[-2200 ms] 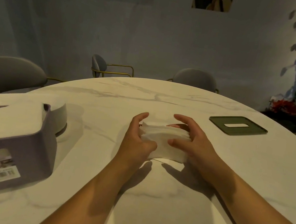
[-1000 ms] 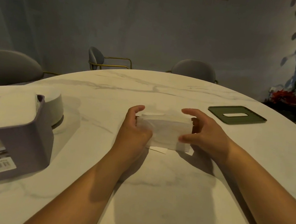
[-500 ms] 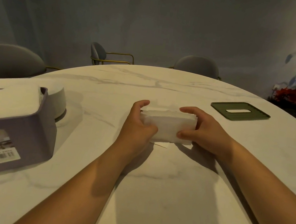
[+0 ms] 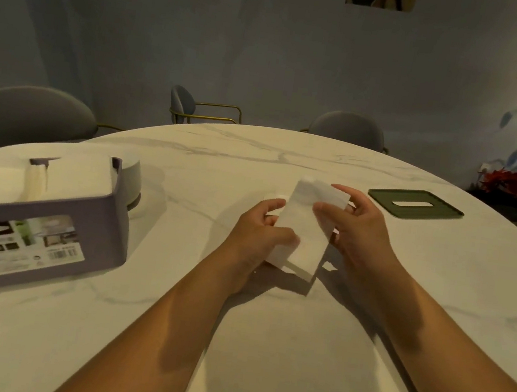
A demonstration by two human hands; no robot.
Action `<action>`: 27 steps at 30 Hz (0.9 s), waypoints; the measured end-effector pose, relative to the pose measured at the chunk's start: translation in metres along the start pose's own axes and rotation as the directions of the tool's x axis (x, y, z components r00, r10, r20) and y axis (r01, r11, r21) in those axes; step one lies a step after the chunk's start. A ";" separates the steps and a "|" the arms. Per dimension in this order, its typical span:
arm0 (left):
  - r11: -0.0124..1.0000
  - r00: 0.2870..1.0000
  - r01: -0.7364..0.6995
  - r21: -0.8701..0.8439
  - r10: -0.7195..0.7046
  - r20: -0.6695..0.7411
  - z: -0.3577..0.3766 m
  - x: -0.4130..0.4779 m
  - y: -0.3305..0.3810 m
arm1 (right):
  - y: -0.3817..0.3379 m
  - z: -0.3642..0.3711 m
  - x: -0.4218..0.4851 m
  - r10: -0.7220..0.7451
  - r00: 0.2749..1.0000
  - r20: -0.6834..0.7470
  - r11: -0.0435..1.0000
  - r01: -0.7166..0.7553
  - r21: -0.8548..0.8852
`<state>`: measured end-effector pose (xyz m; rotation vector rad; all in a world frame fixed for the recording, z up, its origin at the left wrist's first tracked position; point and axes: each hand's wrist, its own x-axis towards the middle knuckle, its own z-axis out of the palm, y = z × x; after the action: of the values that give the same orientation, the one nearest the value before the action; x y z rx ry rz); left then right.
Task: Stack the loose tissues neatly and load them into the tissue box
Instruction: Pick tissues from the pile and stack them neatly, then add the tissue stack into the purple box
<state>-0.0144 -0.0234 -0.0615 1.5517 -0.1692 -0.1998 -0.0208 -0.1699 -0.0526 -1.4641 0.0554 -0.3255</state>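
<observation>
Far left on my feed sat the mauve plastic tissue box (image 4: 39, 226) w/ a printed label on its near side. Its top showed white, but I couldn't tell what was inside, and a pale round object (image 4: 131, 179) stood just behind it. Mid-frame, the left hand (image 4: 257, 233) gripped the near-left edge of the stack of white paper tissues (image 4: 306, 231), thumb across the top sheet. The right hand (image 4: 356, 230) pinched its right side, thumb in front, fingers behind. So both hands were clamped on the stack, close together w/ only tissues between them. It was held slantwise over the white marble-look round table (image 4: 264, 344), well apart from the box; I couldn't tell if its near corner touched. My read: squaring-up looked approx done, edges mostly flush. Loading hadn't begun, and the flat olive-green rectangular lid (image 4: 414, 213) w/ a slot lay off to the right, unfitted. The tabletop had faint grey veins. Room, L to R: grey padded chairs (image 4: 28, 113) round the far rim, a plain grey wall (image 4: 284, 61), and a potted plant w/ red flowers (image 4: 505, 182) at the right edge under leaf shadows.
</observation>
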 end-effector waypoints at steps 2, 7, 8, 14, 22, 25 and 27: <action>0.998 0.999 0.032 -0.056 -0.032 -0.004 0.004 -0.006 0.001 | -0.002 0.004 -0.008 0.035 0.999 -0.004 0.999 -0.035 0.026; 1.000 0.996 0.000 0.001 0.000 -0.093 -0.006 -0.018 0.011 | -0.014 0.017 -0.025 0.059 0.997 0.047 0.996 -0.062 0.060; 1.000 0.994 -0.016 0.013 0.018 -0.112 -0.011 -0.020 0.015 | -0.017 0.023 -0.026 0.034 0.999 0.041 0.999 -0.035 0.026; 0.990 0.950 -0.140 0.011 0.138 -0.279 -0.039 -0.048 0.048 | -0.039 0.071 -0.046 0.047 0.993 0.110 0.998 -0.043 -0.036; 0.946 0.843 -0.312 0.084 0.317 -0.435 -0.094 -0.080 0.097 | -0.079 0.144 -0.076 0.024 0.962 0.273 0.998 -0.009 -0.055; 0.939 0.808 -0.327 0.105 0.336 -0.484 -0.120 -0.090 0.106 | -0.093 0.169 -0.076 0.052 0.957 0.285 0.996 -0.030 -0.080; 0.947 0.804 -0.298 0.118 0.316 -0.504 -0.137 -0.094 0.109 | -0.095 0.184 -0.074 0.044 0.946 0.322 0.991 -0.001 -0.134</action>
<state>-0.0717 0.1327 0.0470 1.5330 0.0064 0.4858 -0.0658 0.0193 0.0501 -1.6308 -0.1747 -0.0588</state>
